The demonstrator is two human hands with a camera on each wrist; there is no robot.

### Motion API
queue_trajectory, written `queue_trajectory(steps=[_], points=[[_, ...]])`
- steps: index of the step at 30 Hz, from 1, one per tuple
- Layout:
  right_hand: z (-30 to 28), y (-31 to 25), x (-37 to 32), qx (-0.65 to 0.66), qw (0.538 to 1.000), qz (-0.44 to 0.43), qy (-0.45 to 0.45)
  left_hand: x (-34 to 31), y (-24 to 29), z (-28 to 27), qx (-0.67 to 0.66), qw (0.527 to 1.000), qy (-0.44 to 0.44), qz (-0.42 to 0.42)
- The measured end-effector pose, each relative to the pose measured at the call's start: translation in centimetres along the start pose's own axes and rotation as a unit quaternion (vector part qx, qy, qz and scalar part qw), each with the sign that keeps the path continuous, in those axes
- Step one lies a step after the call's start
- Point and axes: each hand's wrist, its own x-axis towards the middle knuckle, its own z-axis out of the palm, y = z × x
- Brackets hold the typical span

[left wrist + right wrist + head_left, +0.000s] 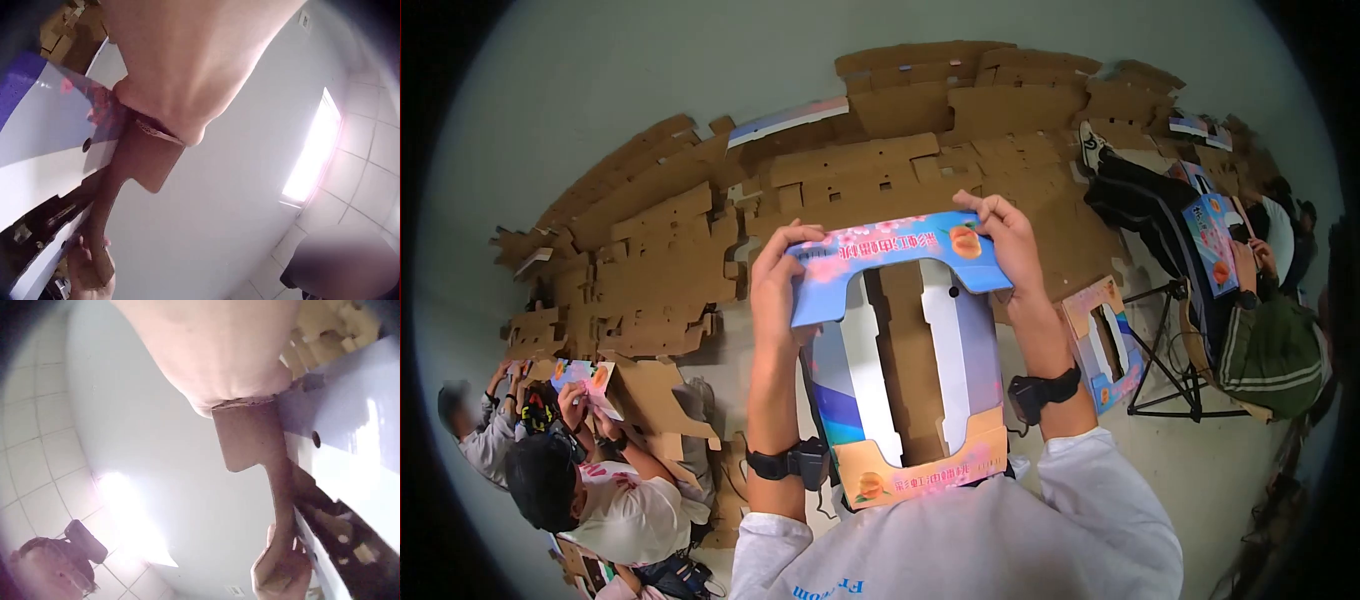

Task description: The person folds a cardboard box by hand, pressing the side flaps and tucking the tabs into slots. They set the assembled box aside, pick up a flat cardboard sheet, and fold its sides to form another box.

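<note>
Left hand (778, 268) and right hand (1012, 245) pinch a carton (870, 243)'s far corners, outside its long opening (912, 370).

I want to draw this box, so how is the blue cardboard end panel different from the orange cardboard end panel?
The left hand and right hand hold the blue cardboard end panel; neither holds the orange cardboard end panel. The blue panel's peach picture is near its right end, the orange panel's near its left. Both have reddish writing.
</note>
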Motion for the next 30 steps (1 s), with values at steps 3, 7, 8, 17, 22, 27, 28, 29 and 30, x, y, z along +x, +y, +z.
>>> queue_trajectory(steps=[3, 7, 8, 17, 22, 27, 28, 29, 30], points=[[-0.2, 1.4, 0.4, -0.043, 0.997, -0.060, 0.019, 0.2, -1.9, -0.3, 0.075, 0.991, 0.002, 0.111], [-0.2, 3.2, 0.0, -0.111, 0.985, -0.126, 0.022, -0.2, -3.6, -0.8, 0.143, 0.970, -0.008, 0.197], [-0.2, 3.3, -0.1, -0.095, 0.987, -0.122, 0.029, -0.3, -3.8, -0.9, 0.148, 0.968, -0.005, 0.201], [-0.1, 4.3, -0.3, -0.103, 0.984, -0.126, 0.077, -0.7, -3.4, -0.1, 0.138, 0.974, 0.052, 0.173], [0.8, 3.5, -1.2, -0.298, 0.931, -0.200, 0.071, -0.8, -4.7, -0.8, 0.131, 0.970, 0.053, 0.199], [0.9, 4.6, -0.8, -0.400, 0.877, -0.256, 0.073, -0.5, -5.3, -0.3, 0.056, 0.978, 0.058, 0.190], [0.7, 5.2, -0.7, -0.379, 0.894, -0.230, 0.072, -0.6, -5.4, -0.3, 0.038, 0.981, 0.063, 0.181], [0.2, 5.7, -0.3, -0.357, 0.909, -0.204, 0.069, -0.6, -5.4, -0.4, 0.045, 0.983, 0.063, 0.169], [-0.1, 6.0, 0.0, -0.334, 0.923, -0.178, 0.066, -0.7, -5.5, -0.4, 0.010, 0.982, 0.051, 0.179]])
